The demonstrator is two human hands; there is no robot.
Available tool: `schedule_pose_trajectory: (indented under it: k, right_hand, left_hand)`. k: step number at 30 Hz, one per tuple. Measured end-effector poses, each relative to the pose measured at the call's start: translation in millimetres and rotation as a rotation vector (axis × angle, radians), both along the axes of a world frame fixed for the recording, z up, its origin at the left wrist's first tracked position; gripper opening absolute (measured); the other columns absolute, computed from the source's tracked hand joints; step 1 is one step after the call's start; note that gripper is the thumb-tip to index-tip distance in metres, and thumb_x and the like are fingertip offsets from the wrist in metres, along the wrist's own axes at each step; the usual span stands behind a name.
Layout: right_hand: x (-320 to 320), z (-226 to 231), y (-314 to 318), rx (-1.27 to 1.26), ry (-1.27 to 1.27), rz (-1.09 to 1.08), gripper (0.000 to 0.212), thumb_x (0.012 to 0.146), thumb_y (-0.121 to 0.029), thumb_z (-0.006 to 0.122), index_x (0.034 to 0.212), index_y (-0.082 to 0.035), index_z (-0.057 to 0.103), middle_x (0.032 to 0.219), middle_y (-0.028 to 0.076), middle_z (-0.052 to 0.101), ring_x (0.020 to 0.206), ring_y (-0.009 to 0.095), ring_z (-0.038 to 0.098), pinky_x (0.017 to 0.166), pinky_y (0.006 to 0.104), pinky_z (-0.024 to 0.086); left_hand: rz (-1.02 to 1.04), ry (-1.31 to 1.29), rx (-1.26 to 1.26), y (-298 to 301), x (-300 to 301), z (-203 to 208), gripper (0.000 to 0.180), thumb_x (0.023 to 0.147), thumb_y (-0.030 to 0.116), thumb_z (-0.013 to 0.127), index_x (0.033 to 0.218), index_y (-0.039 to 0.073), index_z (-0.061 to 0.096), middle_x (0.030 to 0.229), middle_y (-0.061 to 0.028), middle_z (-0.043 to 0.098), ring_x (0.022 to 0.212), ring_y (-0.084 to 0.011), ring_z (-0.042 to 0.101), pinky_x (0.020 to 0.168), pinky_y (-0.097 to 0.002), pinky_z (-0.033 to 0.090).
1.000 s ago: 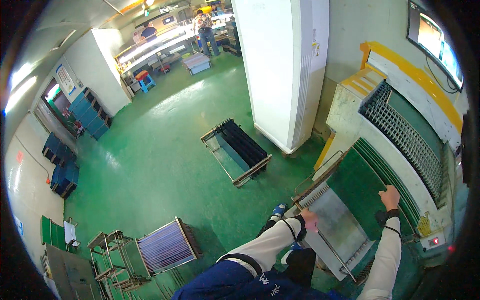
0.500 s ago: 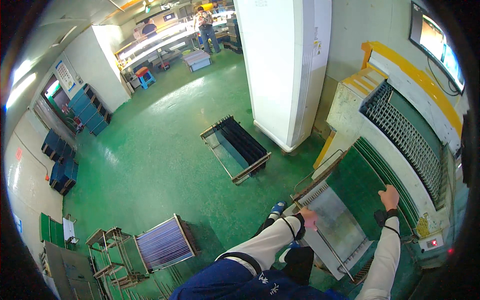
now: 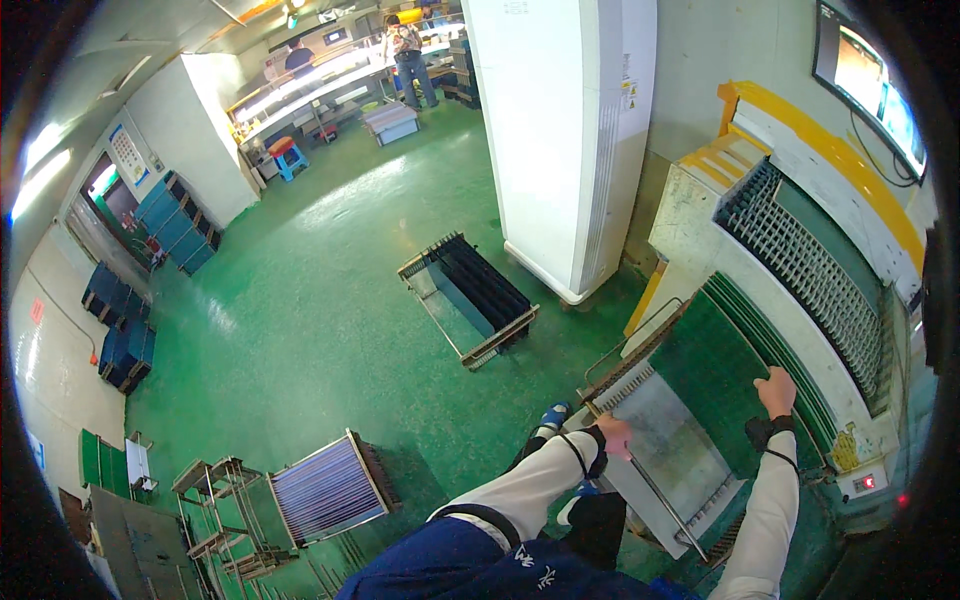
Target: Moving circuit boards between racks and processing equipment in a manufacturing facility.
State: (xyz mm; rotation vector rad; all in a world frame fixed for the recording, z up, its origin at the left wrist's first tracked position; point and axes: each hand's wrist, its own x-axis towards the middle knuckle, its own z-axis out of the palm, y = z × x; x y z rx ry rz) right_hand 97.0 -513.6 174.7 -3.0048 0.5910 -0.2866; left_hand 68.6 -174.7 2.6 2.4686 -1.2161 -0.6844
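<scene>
A metal slotted rack [image 3: 668, 497] stands low in front of me at the right, with a bare grey base and several green boards [image 3: 705, 350] upright along its right side. My left hand [image 3: 615, 436] is closed around the rack's near-left metal rail. My right hand [image 3: 775, 392] is closed at the top edge of the nearest green board, its fingers bent over the edge. That board leans with its broad face toward the left. The fingertips behind it are hidden.
Beside the rack stands a pale machine [image 3: 800, 260] with rows of rollers. A tall white cabinet [image 3: 560, 140] rises ahead. On the green floor sit a rack of dark boards [image 3: 470, 300] and a rack of purplish boards [image 3: 330, 487]. A person [image 3: 408, 60] stands far off.
</scene>
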Motion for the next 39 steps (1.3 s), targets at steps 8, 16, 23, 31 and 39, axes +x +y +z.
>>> schedule_pose_trajectory:
  k: [8,16,23,31,39]
  right_hand:
    - [5,1,6,0.022,0.035,0.005,0.047,0.068,-0.028,0.074,0.108,-0.005,0.061,0.106,0.016,0.062,0.099,0.032,0.059,0.083,0.0403,0.046]
    - [-4,1,-5,0.072,-0.07,0.212,0.036,0.065,-0.033,0.067,0.083,-0.002,0.064,0.084,0.02,0.061,0.083,0.037,0.059,0.072,0.0456,0.046]
    - [7,46,-13,-0.023,0.075,0.191,0.036,0.067,-0.033,0.067,0.085,-0.002,0.064,0.092,0.018,0.061,0.089,0.037,0.058,0.077,0.0457,0.047]
    - [-16,287,2,-0.178,0.037,0.053,0.051,0.066,-0.034,0.069,0.104,-0.001,0.059,0.113,0.02,0.053,0.106,0.034,0.05,0.09,0.0411,0.041]
    - [-83,399,-20,0.018,-0.471,0.114,0.043,0.072,-0.029,0.067,0.101,0.002,0.061,0.087,0.02,0.064,0.079,0.032,0.061,0.076,0.0381,0.046]
  left_hand:
    - [0.018,0.0,0.049,6,0,-4,0.043,0.07,0.056,0.061,0.085,0.016,0.067,0.08,-0.0066,0.065,0.081,-0.028,0.061,0.07,-0.0442,0.039]
    - [0.062,0.065,-0.022,4,0,5,0.045,0.07,0.055,0.062,0.09,0.014,0.068,0.086,-0.0091,0.066,0.085,-0.0312,0.062,0.073,-0.0458,0.044]
    - [-0.012,-0.012,0.018,5,3,9,0.045,0.074,0.056,0.057,0.091,0.015,0.068,0.091,-0.0106,0.065,0.09,-0.0316,0.06,0.075,-0.0457,0.044]
    - [0.04,0.062,0.05,7,0,12,0.04,0.071,0.055,0.059,0.085,0.019,0.069,0.087,-0.0079,0.066,0.093,-0.0278,0.06,0.088,-0.0496,0.032]
    - [0.024,0.029,0.034,6,1,12,0.045,0.072,0.056,0.059,0.088,0.015,0.069,0.086,-0.0089,0.066,0.088,-0.0287,0.061,0.076,-0.0486,0.04]
